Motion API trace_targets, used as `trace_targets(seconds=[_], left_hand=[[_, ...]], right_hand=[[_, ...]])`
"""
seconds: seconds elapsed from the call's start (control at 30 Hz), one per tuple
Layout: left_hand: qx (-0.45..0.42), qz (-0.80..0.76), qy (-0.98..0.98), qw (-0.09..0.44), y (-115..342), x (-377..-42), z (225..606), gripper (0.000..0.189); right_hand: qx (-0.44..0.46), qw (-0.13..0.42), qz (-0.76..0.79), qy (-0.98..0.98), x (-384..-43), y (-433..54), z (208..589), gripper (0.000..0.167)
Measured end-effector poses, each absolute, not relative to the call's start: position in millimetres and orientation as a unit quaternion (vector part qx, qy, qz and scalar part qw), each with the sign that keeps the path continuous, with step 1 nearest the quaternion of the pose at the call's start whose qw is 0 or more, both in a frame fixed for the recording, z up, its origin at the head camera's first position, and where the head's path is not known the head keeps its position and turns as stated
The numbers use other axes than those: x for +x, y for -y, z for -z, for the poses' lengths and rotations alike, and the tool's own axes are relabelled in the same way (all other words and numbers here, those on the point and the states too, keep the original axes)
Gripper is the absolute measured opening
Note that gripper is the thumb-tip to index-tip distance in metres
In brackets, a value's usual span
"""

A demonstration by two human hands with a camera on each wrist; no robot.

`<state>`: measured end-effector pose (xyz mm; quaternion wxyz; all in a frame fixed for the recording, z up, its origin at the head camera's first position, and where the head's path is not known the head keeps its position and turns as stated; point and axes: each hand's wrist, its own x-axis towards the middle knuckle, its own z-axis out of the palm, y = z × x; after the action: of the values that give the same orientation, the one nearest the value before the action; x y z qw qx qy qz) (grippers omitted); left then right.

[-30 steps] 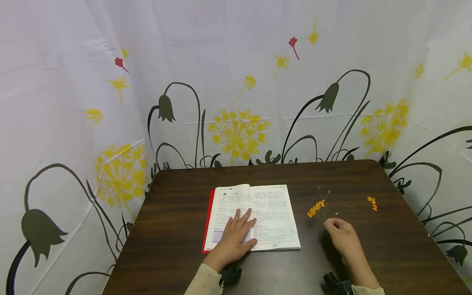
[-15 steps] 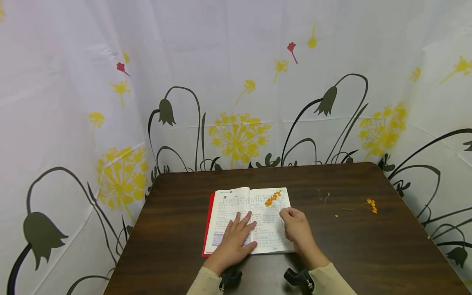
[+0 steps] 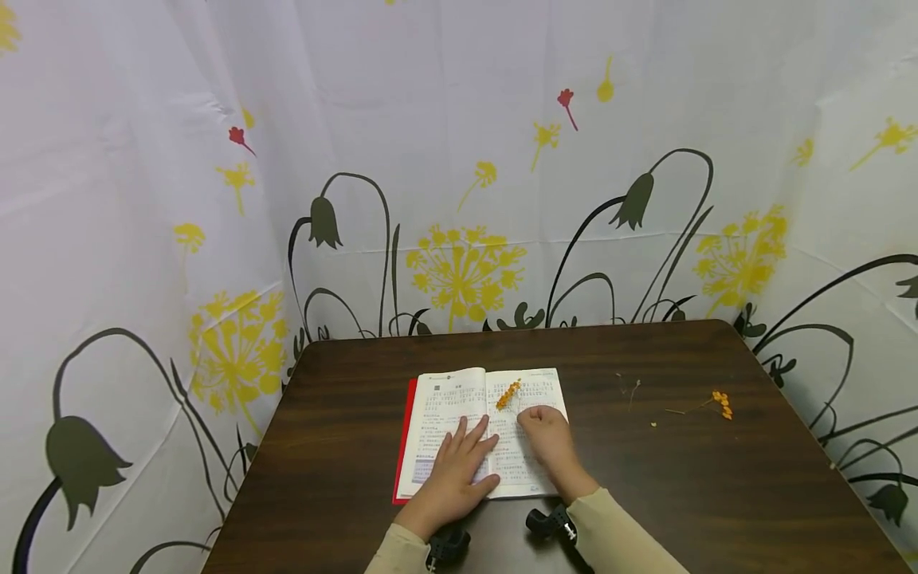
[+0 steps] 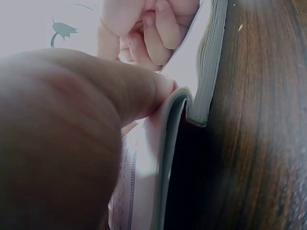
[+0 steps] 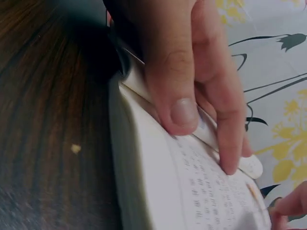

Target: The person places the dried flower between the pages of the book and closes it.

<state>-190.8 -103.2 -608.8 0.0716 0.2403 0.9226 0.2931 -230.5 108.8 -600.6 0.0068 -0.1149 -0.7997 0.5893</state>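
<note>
A pale white cloth [image 3: 402, 104] hangs behind and to both sides of a dark brown desk [image 3: 337, 430], with folds and faint creases running across it. Its print shows drooping grey-green bellflowers [image 3: 84, 462] on curling dark stems, round yellow flower heads [image 3: 466, 269], and small red blossoms [image 3: 565, 97] higher up. The desk has streaked wood grain and rounded far corners. Soft light whitens the cloth and leaves a greyish sheen on the desk's near part.

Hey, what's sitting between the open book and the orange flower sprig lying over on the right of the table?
In the head view, thin stem bits and a tiny yellowish fragment lie on the wood there.
</note>
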Motion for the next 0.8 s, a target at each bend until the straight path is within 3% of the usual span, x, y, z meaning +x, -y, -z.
trace_targets(seconds=[0.33, 0.53, 0.8], left_hand=[[0.241, -0.295, -0.922, 0.073, 105, -192, 611, 0.064], [0.236, -0.293, -0.923, 0.08, 104, -192, 610, 0.064], [0.241, -0.29, -0.923, 0.08, 103, -191, 608, 0.064]], right_hand=[[-0.088, -0.009, -0.575, 0.814, -227, -116, 602, 0.019], [-0.031, -0.06, -0.575, 0.816, -228, -120, 603, 0.021], [0.032, -0.068, -0.534, 0.842, -223, -129, 604, 0.019]])
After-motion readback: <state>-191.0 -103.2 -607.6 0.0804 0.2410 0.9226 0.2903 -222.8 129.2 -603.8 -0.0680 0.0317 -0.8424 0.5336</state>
